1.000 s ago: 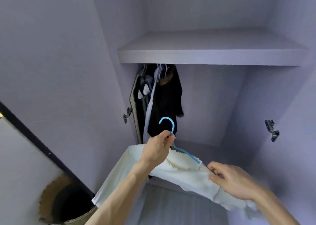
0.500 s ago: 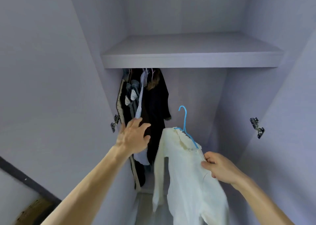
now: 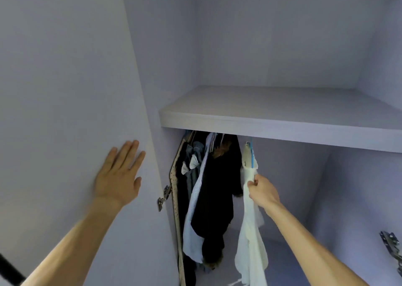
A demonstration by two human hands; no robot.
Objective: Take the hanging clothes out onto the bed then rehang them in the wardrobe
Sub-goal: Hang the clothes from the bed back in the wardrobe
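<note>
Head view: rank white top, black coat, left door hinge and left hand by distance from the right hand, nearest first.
1. white top: gripped by the right hand, on the right.
2. black coat: hanging just to its left.
3. hinge: farther left, at the edge of the left panel.
4. left hand: farthest left, flat on that panel.

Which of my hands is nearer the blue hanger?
Right. The right hand grips the white top just below the blue hanger; the left hand lies flat on the wardrobe door, far left.
</note>
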